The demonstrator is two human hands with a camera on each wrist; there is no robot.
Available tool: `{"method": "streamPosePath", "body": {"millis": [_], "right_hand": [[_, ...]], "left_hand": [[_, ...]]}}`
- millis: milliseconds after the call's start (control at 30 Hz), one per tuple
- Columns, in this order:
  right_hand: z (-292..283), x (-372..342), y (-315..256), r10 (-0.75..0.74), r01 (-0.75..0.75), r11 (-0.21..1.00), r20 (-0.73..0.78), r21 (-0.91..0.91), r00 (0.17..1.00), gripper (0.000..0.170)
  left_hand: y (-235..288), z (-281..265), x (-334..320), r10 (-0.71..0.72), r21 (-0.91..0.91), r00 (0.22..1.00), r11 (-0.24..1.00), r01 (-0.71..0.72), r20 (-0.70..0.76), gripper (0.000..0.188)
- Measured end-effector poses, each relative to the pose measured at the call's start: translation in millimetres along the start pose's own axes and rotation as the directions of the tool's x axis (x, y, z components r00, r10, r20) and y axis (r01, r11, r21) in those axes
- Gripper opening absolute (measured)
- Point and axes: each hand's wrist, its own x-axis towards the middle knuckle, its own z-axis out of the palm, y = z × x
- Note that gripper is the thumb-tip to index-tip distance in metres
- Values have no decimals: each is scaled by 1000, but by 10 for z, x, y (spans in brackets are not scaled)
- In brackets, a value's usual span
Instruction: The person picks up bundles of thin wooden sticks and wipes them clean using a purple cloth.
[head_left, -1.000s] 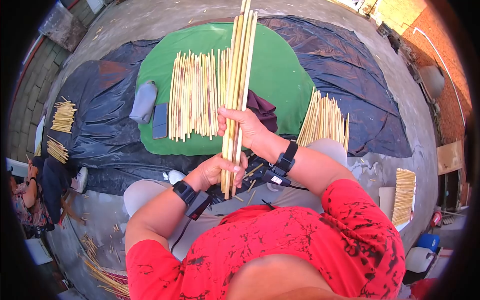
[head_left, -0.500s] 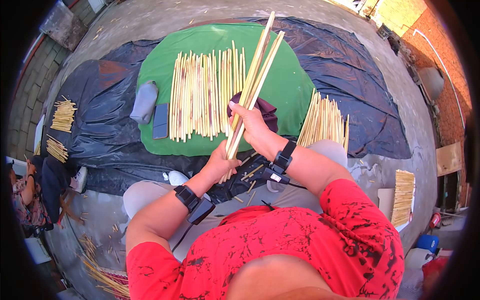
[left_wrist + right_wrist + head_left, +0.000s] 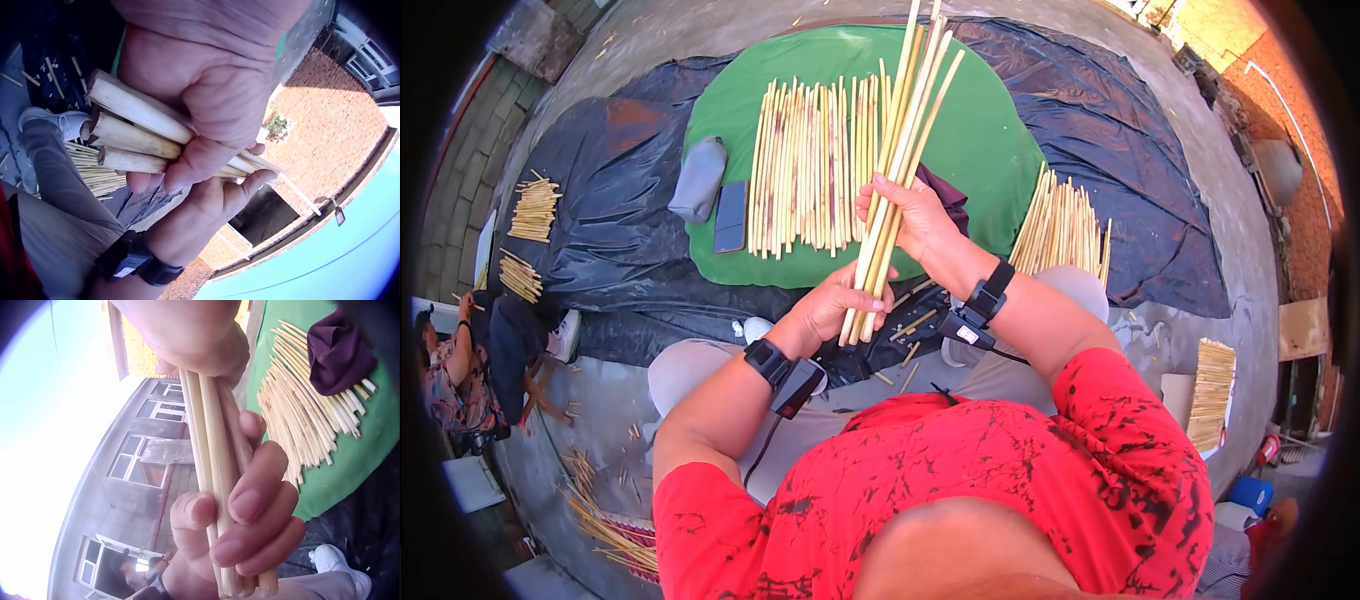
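Observation:
Both hands hold one slim bundle of long, pale yellow sticks, which slants up and to the right in the head view. My left hand grips it near the lower end, thumb across the front; the cut ends poke out past that hand in the left wrist view. Higher up, my right hand wraps round the same bundle. Above the right hand the sticks spread apart slightly. In the right wrist view the left fingers curl round the lower part. Behind the bundle, a row of similar sticks lies on a green cloth.
On the cloth are a grey pouch, a phone and a dark purple cloth. More sticks are piled at right, on a black plastic sheet. Another person sits at far left.
The bundle has gone from nearly upright to leaning right, its top now fanned a little. Both hands have risen in the view, still gripping it; the camera has shifted slightly.

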Motion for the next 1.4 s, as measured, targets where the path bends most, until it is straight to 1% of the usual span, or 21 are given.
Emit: {"method": "streamPosePath", "body": {"millis": [33,67,133,167,200,267,300,433,633,767,833,933,1033,1133,1200,1233,1267,1300,1333,1367,1400], "right_hand": [[5,-4,-10,16,-16,1000,-13,-16,1000,24],[4,-29,8,29,-29,1000,-19,-11,999,24],[25,-31,-6,-6,5,999,-36,-42,999,25],[31,-40,-3,-12,10,999,-51,-42,999,26],[27,-32,3,-10,7,999,-54,-39,998,26],[12,-16,16,-14,13,996,-7,-85,1000,27],[14,-15,14,-19,18,996,-10,-88,1000,28],[32,-18,-1,-14,12,997,-15,-81,1000,30],[45,-40,-11,-36,34,991,-18,-130,999,31],[5,-8,-13,-13,12,993,-9,-121,1000,31],[11,-26,-28,-21,25,993,38,-115,999,30],[30,-49,-30,-28,30,995,19,-99,999,30],[29,-50,-40,-37,41,995,39,-94,999,29],[23,-59,-46,-7,7,996,4,-92,1000,28],[75,-90,-44,-31,33,997,19,-76,999,27],[48,-72,-26,1,-1,998,-10,-57,1000,22],[12,-6,16,-53,53,998,20,-13,998,20],[29,-27,2,-60,60,998,-23,-2,998,23],[44,0,15,-52,51,998,40,24,998,26],[-24,0,-22,-72,71,997,23,36,997,26],[19,-18,-17,-72,70,996,29,61,997,26]], "left_hand": [[-3,-41,16,7,12,999,1000,-7,40,54],[-32,-34,3,-1,3,1000,1000,1,31,54],[-23,2,15,4,-16,999,1000,-4,38,56],[-57,-53,39,7,-19,998,1000,-6,67,57],[-47,-39,33,3,-21,998,1000,-1,66,57],[-38,8,12,0,-23,999,1000,1,43,59],[-38,-14,22,5,-15,998,1000,-3,70,61],[-46,-35,31,8,-18,998,1000,-6,62,65],[-76,-31,34,-8,-19,999,1000,9,46,63],[-79,-27,39,-12,-16,999,1000,13,42,59],[-87,-38,34,-51,26,998,998,52,-26,56],[-105,-44,33,-49,56,996,997,53,-72,51],[-109,-40,35,-46,60,996,997,50,-71,50],[-97,-20,36,-65,36,996,997,67,-61,49],[-93,-4,15,-57,49,995,997,61,-81,51],[-96,31,4,-32,53,996,998,36,-78,54],[-86,49,7,-15,75,998,997,20,-60,58],[-94,57,-18,-8,40,999,999,10,-33,59],[-76,68,-39,16,11,999,1000,-15,-34,60],[-75,116,33,7,12,1000,1000,-7,-13,60],[-74,170,21,22,-63,1000,998,-21,22,62]]}}
